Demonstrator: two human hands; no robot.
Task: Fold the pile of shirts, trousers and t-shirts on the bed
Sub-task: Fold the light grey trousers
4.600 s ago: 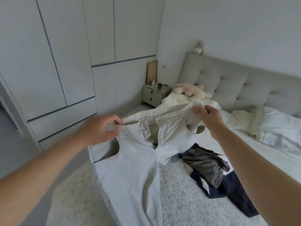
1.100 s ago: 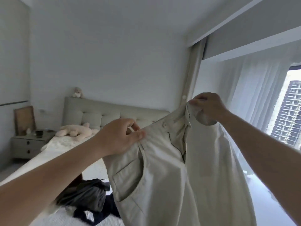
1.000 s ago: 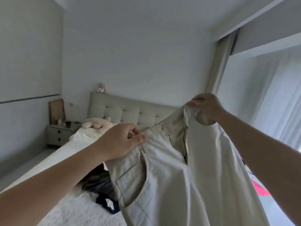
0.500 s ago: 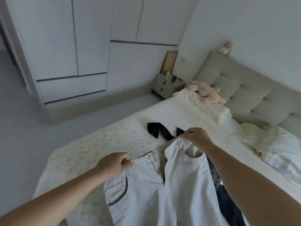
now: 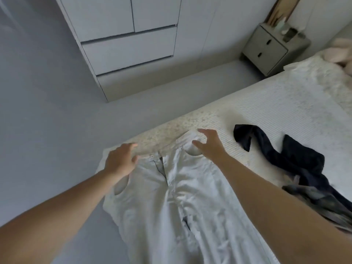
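Pale beige trousers (image 5: 182, 202) lie spread front-up on the bed (image 5: 276, 103), waistband toward the bed's left edge, legs running down out of frame. My left hand (image 5: 120, 161) hovers over the left end of the waistband with fingers loosely spread, holding nothing. My right hand (image 5: 209, 144) sits over the right pocket and waistband corner, fingers spread apart. A dark navy garment (image 5: 270, 149) lies crumpled to the right of the trousers, and a grey garment (image 5: 322, 202) lies beside it near the right edge.
The grey floor (image 5: 47, 130) runs along the bed's left side. White wardrobe fronts with drawers (image 5: 129, 48) stand beyond it. A grey bedside cabinet (image 5: 272, 48) with small items is at the upper right, and a pink soft toy (image 5: 342, 54) lies at the bed's head.
The trousers, held up in the air by the waistband a second ago, came down flat onto the bed. Both hands have let go of the waistband and opened above it.
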